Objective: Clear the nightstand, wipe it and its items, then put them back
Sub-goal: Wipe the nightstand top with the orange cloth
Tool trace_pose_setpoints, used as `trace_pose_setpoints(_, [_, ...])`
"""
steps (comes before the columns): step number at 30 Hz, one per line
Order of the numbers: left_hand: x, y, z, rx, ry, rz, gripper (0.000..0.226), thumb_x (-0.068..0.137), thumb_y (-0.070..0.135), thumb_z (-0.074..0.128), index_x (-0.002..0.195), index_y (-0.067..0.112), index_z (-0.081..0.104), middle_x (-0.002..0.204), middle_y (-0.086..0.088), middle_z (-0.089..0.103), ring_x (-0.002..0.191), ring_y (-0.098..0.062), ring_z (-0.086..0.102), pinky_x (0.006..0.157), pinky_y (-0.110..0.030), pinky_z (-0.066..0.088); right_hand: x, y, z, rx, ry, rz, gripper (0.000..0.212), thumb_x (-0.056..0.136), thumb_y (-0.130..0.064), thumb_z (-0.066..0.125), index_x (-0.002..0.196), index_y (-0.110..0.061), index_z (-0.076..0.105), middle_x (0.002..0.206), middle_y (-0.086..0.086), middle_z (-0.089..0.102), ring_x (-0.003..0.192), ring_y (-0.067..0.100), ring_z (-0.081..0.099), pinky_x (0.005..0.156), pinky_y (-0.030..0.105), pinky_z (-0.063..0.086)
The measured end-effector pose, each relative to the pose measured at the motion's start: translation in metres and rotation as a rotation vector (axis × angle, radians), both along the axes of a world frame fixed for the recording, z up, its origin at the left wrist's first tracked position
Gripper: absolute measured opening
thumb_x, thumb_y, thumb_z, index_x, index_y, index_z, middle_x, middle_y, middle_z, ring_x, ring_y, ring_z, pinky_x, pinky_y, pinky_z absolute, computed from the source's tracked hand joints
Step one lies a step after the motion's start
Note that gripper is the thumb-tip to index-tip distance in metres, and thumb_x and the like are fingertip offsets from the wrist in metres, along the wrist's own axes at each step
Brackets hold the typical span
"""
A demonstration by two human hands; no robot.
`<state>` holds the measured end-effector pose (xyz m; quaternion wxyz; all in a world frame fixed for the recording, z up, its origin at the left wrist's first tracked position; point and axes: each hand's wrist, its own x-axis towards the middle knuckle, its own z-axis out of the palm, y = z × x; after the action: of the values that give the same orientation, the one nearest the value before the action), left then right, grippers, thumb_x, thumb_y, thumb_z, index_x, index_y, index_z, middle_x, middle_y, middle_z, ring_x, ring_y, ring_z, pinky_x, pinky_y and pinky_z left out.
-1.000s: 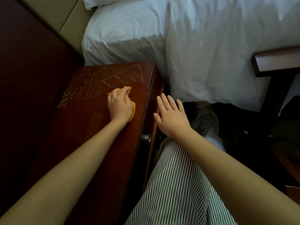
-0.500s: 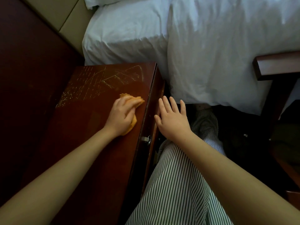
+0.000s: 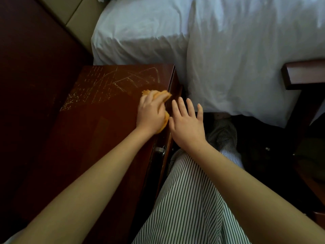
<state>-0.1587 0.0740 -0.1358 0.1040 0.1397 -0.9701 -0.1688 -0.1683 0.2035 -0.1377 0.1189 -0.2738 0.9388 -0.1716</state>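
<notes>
The white bed fills the view from 12 to 3 o'clock. The counter, the nightstand's dark wooden top, runs from the centre down toward 8 o'clock, and its far right corner is just beside the bedding. A striped garment covers the lap at 6 o'clock.

The left hand, just above centre, has its fingers curled over a bunched orange cloth and presses it onto the counter at the right-hand edge. The right hand, at 3 o'clock of the left, holds nothing. Its fingers are straight and spread over the drawer front, and I cannot tell whether it touches the wood. A small metal pull sits at 6 o'clock of the hands. Pale streaks cross the far counter at 10 o'clock of the cloth.

The step in hand appears to be wiping the top, and the streaked area probably needs attention next. Spreading the cloth flatter would cover more wood per stroke. Overlapping passes from the far edge toward the body would leave no gaps. The free hand could brace the front edge. The streaks may be scratches, not dirt, so pressure should be moderate at first. The cloth should stay off the bedding at the corner. The items to go back are out of view.
</notes>
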Motion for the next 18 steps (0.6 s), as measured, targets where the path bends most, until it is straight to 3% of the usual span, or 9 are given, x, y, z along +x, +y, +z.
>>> trace_pose_setpoints(4, [0.035, -0.029, 0.003, 0.01, -0.024, -0.108, 0.039, 0.092, 0.02, 0.039, 0.126, 0.025, 0.057, 0.129, -0.001, 0.052, 0.119, -0.022, 0.04, 0.096, -0.026, 0.028, -0.001, 0.0, -0.001, -0.001, -0.014, 0.019, 0.055, 0.102, -0.037, 0.019, 0.152, -0.019, 0.003, 0.159, 0.003, -0.001, 0.146, 0.021, -0.007, 0.114, 0.043, -0.01])
trace_pose_setpoints(8, [0.033, -0.054, 0.003, 0.002, -0.041, 0.175, 0.037, 0.096, 0.016, 0.039, 0.131, 0.025, 0.052, 0.135, -0.006, 0.046, 0.124, -0.026, 0.035, 0.103, -0.035, 0.029, -0.003, 0.002, -0.005, 0.058, -0.012, -0.041, 0.055, 0.102, -0.037, 0.017, 0.151, -0.017, 0.003, 0.159, 0.004, 0.0, 0.146, 0.023, -0.006, 0.114, 0.044, -0.01])
trace_pose_setpoints(13, [-0.013, -0.035, 0.001, -0.002, 0.014, 0.431, 0.037, 0.097, 0.017, 0.038, 0.131, 0.024, 0.051, 0.138, -0.003, 0.043, 0.128, -0.023, 0.032, 0.104, -0.032, 0.027, -0.003, 0.0, -0.005, 0.054, -0.026, -0.071, 0.055, 0.102, -0.037, 0.016, 0.151, -0.017, 0.001, 0.159, 0.004, 0.0, 0.146, 0.023, -0.006, 0.114, 0.044, -0.009])
trace_pose_setpoints(18, [-0.025, -0.01, -0.001, -0.007, 0.0, 0.209, 0.038, 0.097, 0.017, 0.038, 0.13, 0.025, 0.052, 0.137, -0.004, 0.045, 0.128, -0.023, 0.034, 0.105, -0.032, 0.026, -0.001, -0.005, -0.002, -0.012, -0.003, -0.065, 0.055, 0.102, -0.037, 0.018, 0.151, -0.017, 0.003, 0.159, 0.003, 0.002, 0.146, 0.021, -0.003, 0.115, 0.041, -0.007])
